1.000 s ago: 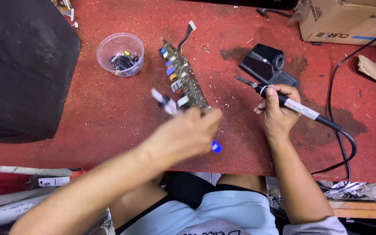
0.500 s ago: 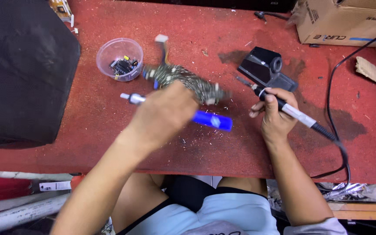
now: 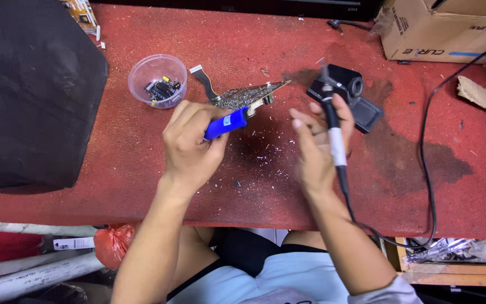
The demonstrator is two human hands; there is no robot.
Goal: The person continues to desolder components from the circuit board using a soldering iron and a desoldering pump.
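Circuit board [image 3: 242,95] now tipping up on edge at table [image 3: 142,163] centre, near plastic cup [image 3: 157,80]. Left hand [image 3: 189,147] clamping blue pump [image 3: 226,123] against it, regripped since half-second ago. Right hand [image 3: 316,147] gripping soldering iron [image 3: 333,132], now pointing tip far, clear of board.

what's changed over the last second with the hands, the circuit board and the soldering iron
The left hand has turned the circuit board up onto its edge and swung the blue tool round, blue end now pointing right. The right hand has raised the soldering iron from slanting to nearly upright, tip away from the person. The plastic cup, black stand and cardboard box stayed put.
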